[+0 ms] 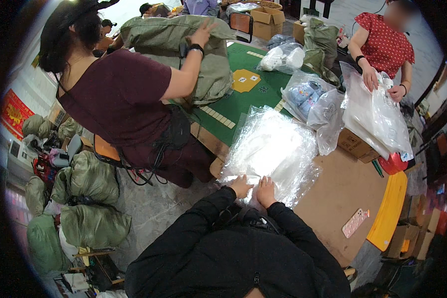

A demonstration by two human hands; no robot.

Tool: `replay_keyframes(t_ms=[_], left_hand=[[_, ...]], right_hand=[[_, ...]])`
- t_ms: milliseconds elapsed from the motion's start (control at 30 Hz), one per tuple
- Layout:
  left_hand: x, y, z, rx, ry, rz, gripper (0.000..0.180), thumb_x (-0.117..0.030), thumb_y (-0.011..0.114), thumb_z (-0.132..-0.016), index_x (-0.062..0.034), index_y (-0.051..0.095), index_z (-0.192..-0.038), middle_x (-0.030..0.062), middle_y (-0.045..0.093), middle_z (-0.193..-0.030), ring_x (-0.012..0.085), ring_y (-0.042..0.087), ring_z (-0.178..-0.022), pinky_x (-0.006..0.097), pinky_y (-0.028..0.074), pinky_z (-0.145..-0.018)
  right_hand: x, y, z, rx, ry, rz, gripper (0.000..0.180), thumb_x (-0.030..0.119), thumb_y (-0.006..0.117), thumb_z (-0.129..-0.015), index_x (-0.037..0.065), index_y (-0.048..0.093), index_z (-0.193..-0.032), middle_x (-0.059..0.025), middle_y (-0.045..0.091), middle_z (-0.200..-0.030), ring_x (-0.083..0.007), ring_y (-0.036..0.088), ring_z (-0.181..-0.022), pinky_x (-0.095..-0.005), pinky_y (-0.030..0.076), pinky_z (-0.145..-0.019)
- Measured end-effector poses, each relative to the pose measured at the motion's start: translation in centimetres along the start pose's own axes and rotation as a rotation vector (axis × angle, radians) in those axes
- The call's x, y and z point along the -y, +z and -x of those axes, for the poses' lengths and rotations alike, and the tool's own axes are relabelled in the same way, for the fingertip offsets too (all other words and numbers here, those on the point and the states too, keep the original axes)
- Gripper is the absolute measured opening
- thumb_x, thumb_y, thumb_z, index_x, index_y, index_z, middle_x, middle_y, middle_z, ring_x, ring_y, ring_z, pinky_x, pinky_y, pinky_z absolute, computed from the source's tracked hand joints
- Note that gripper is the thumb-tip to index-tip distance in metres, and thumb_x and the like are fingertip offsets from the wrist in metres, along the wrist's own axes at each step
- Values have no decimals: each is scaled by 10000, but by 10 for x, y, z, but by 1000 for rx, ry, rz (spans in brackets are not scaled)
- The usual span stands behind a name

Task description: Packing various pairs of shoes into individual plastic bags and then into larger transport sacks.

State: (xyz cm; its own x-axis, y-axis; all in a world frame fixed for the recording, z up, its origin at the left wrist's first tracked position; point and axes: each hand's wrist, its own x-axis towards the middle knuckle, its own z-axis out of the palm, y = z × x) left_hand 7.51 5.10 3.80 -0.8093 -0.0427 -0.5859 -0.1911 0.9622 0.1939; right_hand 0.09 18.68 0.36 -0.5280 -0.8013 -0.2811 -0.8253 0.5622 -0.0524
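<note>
A shiny pile of clear plastic bags (pixel 275 144) lies on the near part of the table, with glare whitening its middle. My left hand (pixel 241 186) rests on the near edge of the pile, its fingers laid over the plastic. Close beside it, my right hand (pixel 265 192) lies on the same edge with fingers stretched forward. A narrow fold of plastic shows between the two hands. Neither hand visibly lifts a bag. Beyond the pile sits a clear bag with blue items (pixel 308 94) inside.
At left a person handles a large green woven sack (pixel 203 64). Across the table another person holds clear bags (pixel 377 114) over a cardboard box (pixel 355 146). A pink phone (pixel 355 223) lies on the brown tabletop (pixel 342 193). Stuffed sacks (pixel 92 179) crowd the floor at left.
</note>
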Motion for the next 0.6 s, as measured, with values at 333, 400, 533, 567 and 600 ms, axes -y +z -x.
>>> replay_keyframes(t_ms=[333, 400, 533, 567, 600], left_hand=[[1, 3, 0, -47, 10, 7, 559, -233, 552, -770, -245, 408, -1310, 307, 186, -1385, 525, 281, -1204, 586, 335, -931], [0, -1, 4, -39, 20, 1, 563, -232, 554, -768, -245, 405, -1312, 309, 181, -1386, 530, 275, -1207, 579, 333, -938], [-2, -10, 10, -22, 22, -9, 589, -232, 570, -760, -247, 391, -1321, 305, 167, -1394, 523, 260, -1224, 539, 337, -959], [-2, -11, 11, -10, 14, -15, 599, -235, 577, -758, -248, 385, -1325, 302, 163, -1397, 517, 258, -1230, 526, 338, -964], [-3, -11, 11, -11, 15, -15, 599, -235, 577, -758, -248, 385, -1325, 302, 163, -1397, 517, 258, -1230, 526, 338, -964]], right_hand=[[-1, 2, 2, -98, -16, -22, 504, 200, 371, -846, -38, 380, -1290, -204, 312, -1377, -401, 265, -1267, -518, 238, -1011], [-3, 5, 1, -94, -10, -28, 505, 201, 371, -846, -36, 379, -1292, -204, 313, -1377, -400, 266, -1267, -519, 238, -1011], [-3, 9, 1, -183, -41, -6, 466, 171, 379, -835, -47, 430, -1244, -233, 351, -1340, -435, 323, -1227, -535, 308, -962], [-2, 9, 0, -183, -45, 11, 464, 169, 370, -839, -46, 428, -1246, -231, 347, -1344, -433, 323, -1228, -535, 308, -962], [-3, 9, 0, -184, -44, 11, 464, 169, 370, -839, -46, 428, -1246, -231, 347, -1344, -433, 323, -1228, -535, 308, -962]])
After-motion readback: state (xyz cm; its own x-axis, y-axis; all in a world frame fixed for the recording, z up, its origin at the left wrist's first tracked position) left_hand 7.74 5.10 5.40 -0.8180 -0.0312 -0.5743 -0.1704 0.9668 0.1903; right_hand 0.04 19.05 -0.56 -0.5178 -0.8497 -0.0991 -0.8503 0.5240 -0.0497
